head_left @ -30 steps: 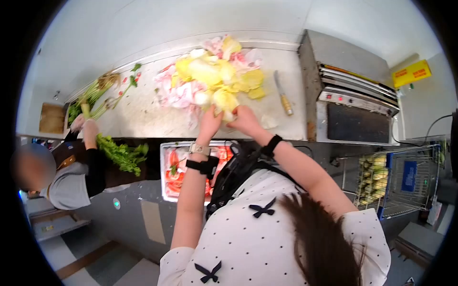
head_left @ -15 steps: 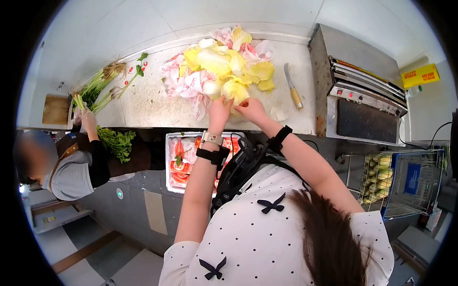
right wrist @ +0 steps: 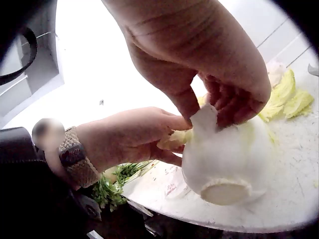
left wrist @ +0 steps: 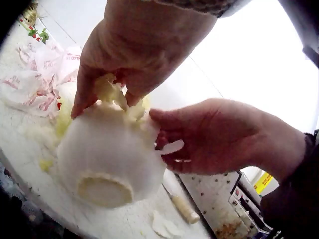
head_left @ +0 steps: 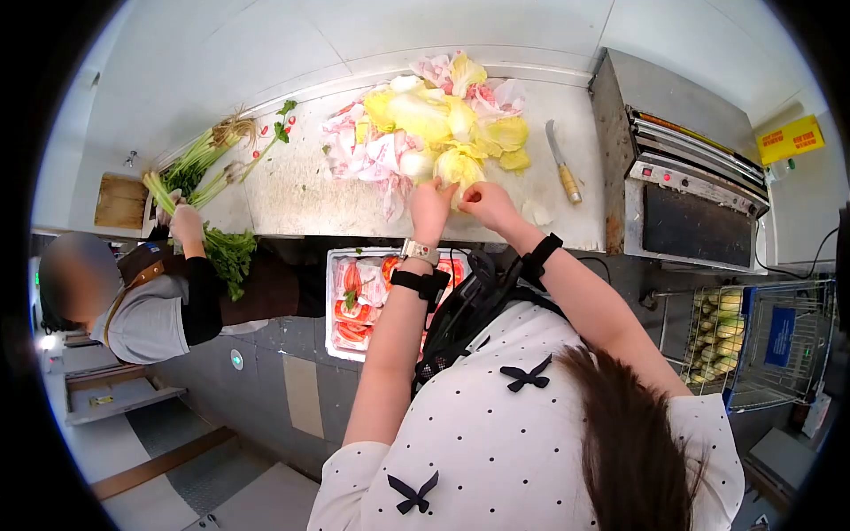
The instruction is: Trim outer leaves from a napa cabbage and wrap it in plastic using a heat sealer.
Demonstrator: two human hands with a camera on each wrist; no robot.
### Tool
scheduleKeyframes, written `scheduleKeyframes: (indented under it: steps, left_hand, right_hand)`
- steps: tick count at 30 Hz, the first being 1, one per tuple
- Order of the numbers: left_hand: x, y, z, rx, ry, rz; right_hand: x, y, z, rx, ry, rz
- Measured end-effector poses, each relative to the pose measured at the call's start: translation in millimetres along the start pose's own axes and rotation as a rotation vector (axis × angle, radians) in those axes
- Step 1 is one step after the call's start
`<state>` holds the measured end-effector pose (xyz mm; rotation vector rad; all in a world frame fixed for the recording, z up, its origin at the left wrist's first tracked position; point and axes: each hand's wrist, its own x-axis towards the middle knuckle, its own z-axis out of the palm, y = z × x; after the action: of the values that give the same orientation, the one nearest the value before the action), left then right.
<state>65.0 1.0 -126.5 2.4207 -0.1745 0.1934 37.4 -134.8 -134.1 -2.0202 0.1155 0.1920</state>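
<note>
The cabbage head (left wrist: 109, 149) sits at the near side of the counter (head_left: 283, 199), cut base facing the person. The left hand (left wrist: 142, 47) curves its fingers round the ragged top; best kept steady. The right hand (right wrist: 214, 55) pinches a white leaf piece (right wrist: 204, 121); a slow pull close to the rib should tear cleaner. Loose leaves (head_left: 421, 115) lie beyond, the knife (head_left: 564, 164) to the right.

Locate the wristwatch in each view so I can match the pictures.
Head: wristwatch near the centre, above a black strap.
Left wrist: only a sliver of its woven band, at the top edge.
Right wrist: at left, below mid-height.
Shared landmark: the left hand, next to it in all three.
</note>
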Motion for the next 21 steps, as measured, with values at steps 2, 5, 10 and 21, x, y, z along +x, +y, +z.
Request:
scheduleKeyframes:
  steps: [2,5,10,21]
  left_hand:
    - [3,-5,1,-0.002,-0.024,-0.070]
    - [1,-8,4,-0.005,0.001,-0.068]
    - [-2,6,0,0.012,-0.013,-0.085]
    - [-12,15,-6,-0.136,-0.086,-0.116]
  right_hand:
    - [-1,-5,4,0.001,0.003,-0.020]
    - [-9,-17,0,0.003,0.071,0.032]
    - [2,-5,-5,-0.103,0.013,0.012]
    - [-10,-1,-8,0.053,0.223,0.046]
